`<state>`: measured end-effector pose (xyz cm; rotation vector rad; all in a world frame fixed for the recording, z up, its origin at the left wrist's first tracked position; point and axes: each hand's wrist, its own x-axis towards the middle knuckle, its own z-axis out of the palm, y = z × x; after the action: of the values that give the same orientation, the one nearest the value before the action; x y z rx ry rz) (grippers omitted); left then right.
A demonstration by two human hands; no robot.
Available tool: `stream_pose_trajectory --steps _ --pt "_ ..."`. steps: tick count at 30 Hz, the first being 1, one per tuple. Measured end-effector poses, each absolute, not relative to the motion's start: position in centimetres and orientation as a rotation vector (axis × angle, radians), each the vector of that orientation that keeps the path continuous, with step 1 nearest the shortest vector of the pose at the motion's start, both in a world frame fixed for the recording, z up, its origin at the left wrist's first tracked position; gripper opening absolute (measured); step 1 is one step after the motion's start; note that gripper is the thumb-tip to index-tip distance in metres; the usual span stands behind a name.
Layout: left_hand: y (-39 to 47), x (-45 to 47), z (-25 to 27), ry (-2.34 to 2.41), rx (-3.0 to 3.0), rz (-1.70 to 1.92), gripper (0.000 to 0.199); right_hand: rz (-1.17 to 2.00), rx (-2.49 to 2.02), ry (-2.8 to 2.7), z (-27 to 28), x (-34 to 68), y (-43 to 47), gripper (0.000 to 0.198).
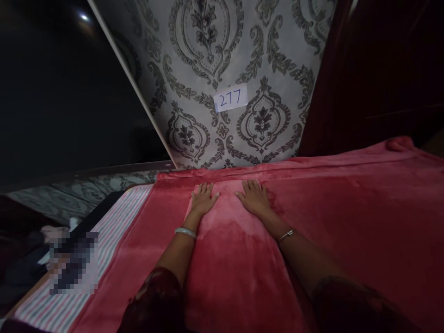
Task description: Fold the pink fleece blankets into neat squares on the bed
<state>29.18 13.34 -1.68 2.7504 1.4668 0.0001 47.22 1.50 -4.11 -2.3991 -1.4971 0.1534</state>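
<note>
A red plush blanket [239, 273] is spread before me, with a narrower folded panel of the same cloth lying on top in the middle. My left hand [204, 199] rests flat on the panel's far left corner, fingers spread. At its far right corner my right hand [255, 196] lies palm down, its fingers apart too. The pile between the hands looks lighter. Neither hand grasps anything. A pale bangle [185, 232] circles my left wrist, and a thin metal bracelet [286, 235] is on the right one.
A striped cloth [118, 236] borders the blanket at left, with a pixelated patch over it. A large dark screen [69, 92] stands at upper left. Patterned wallpaper [215, 134] bears a paper marked 277 [231, 97]. A dark red panel [367, 78] rises at right.
</note>
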Motion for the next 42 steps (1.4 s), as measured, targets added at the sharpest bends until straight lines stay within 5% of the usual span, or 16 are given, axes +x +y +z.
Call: stream_pose_trajectory --steps 16,23,30,42 --pt "9.3 26.8 2.2 1.406 2.683 -0.039 0.067 0.226 -2.428 -1.531 -1.7 47.0 0.4 0.063" --pt "2.6 23.2 -1.2 1.188 2.904 0.008 0.067 -0.056 -2.239 -1.779 -2.0 44.3 -4.5 0.070" --pt "1.7 23.2 -2.1 1.200 2.928 0.111 0.065 0.018 -2.282 -1.824 -5.2 44.2 -7.1 0.069" --pt "4.5 15.0 -1.3 1.074 1.485 0.773 0.072 -0.029 -2.310 -1.853 -4.9 43.8 -7.1 0.065"
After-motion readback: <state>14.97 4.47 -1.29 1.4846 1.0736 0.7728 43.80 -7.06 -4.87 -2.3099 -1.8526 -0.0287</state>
